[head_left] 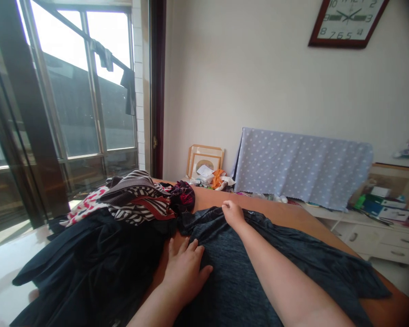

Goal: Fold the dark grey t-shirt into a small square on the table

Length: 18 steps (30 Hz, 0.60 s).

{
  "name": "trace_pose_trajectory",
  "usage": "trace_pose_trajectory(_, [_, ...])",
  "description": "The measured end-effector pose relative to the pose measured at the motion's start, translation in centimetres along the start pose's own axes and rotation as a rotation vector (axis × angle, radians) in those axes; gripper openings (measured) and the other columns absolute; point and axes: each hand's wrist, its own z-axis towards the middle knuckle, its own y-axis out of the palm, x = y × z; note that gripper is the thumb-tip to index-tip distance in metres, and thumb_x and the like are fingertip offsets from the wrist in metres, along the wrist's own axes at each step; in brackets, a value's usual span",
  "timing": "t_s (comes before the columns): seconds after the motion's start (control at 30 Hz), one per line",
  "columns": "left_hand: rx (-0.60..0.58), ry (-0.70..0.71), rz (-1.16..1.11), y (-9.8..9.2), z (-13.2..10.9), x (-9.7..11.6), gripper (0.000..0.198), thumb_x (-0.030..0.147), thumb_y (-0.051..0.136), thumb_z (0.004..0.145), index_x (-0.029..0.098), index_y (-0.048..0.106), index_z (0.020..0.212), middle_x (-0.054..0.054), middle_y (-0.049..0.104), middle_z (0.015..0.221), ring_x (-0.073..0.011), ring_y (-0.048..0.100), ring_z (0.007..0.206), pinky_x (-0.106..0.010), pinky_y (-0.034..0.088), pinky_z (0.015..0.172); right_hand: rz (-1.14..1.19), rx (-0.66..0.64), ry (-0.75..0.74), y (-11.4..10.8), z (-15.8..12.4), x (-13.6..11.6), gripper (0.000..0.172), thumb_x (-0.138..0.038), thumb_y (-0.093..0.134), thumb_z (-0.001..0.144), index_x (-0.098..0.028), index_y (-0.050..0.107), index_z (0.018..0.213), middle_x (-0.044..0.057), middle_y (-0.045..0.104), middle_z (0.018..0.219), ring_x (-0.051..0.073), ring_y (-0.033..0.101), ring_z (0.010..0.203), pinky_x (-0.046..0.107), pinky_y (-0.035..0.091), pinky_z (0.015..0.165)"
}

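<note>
A dark blue-grey heathered shirt [231, 268] lies spread over the brown tabletop, its sleeve stretching to the right. My left hand [187, 268] rests flat on the shirt's left edge with fingers spread. Farther up, at the collar end, my right hand [233, 214] is closed, fingers curled on the shirt fabric. Left of the shirt is a heap of black clothing [98, 259]. Striped and patterned garments [139, 195] are piled on the far part of that heap.
The brown table [282, 212] runs under the clothes. Beyond it stand a polka-dot cloth cover [303, 168], picture frames [204, 156] and a white cabinet [381, 240] with boxes on top. Glass sliding doors [27, 113] are at the left; a clock [349, 22] hangs on the wall.
</note>
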Motion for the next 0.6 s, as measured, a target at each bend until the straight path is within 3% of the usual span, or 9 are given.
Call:
trace_pose_trajectory(0.13, [-0.018,-0.009,-0.020,-0.4,-0.1,0.1,0.053,0.056,0.046,0.087,0.027,0.061,0.129,-0.010,0.050,0.148,-0.0372,0.030,0.145,-0.069,-0.002,0.116,-0.045,-0.154,-0.134,1.6,-1.5,-3.7,0.027,-0.031,0.059,0.086,-0.024,0.071,0.109,0.004,0.074,0.100,0.019,0.067,0.095,0.026,0.047,0.088])
trace_pose_trajectory(0.3, [-0.038,-0.022,-0.043,-0.9,-0.1,0.2,0.052,0.055,0.047,0.087,0.026,0.061,0.128,-0.011,0.051,0.147,-0.0364,0.032,0.144,-0.069,-0.001,0.116,-0.083,-0.340,-0.254,3.5,-3.6,-7.3,0.039,-0.031,0.070,0.075,-0.031,0.070,0.114,-0.001,0.073,0.091,0.018,0.066,0.089,0.025,0.045,0.081])
trace_pose_trajectory(0.37, [-0.045,-0.022,-0.044,-1.1,-0.1,0.3,0.052,0.054,0.046,0.087,0.026,0.061,0.128,-0.011,0.052,0.147,-0.0362,0.032,0.144,-0.069,-0.001,0.116,-0.096,-0.365,-0.257,4.1,-4.1,-8.0,0.038,-0.029,0.073,0.071,-0.032,0.071,0.108,-0.001,0.073,0.094,0.020,0.065,0.094,0.027,0.044,0.083])
trace_pose_trajectory(0.5, [-0.061,-0.028,-0.047,-1.2,-0.2,0.3,0.052,0.053,0.048,0.085,0.027,0.061,0.129,-0.010,0.051,0.148,-0.0362,0.030,0.145,-0.069,-0.001,0.117,-0.062,-0.371,-0.205,5.1,-4.0,-8.4,0.006,-0.024,0.069,0.071,-0.025,0.070,0.077,0.001,0.072,0.084,0.020,0.063,0.090,0.028,0.044,0.081])
trace_pose_trajectory(0.6, [-0.066,-0.028,-0.046,-1.1,-0.2,0.3,0.054,0.053,0.050,0.084,0.026,0.060,0.129,-0.011,0.050,0.149,-0.0373,0.030,0.145,-0.070,0.000,0.116,0.057,-0.348,-0.163,5.4,-3.3,-8.7,0.008,-0.027,0.062,0.079,-0.022,0.067,0.083,0.002,0.070,0.083,0.017,0.063,0.083,0.026,0.046,0.077])
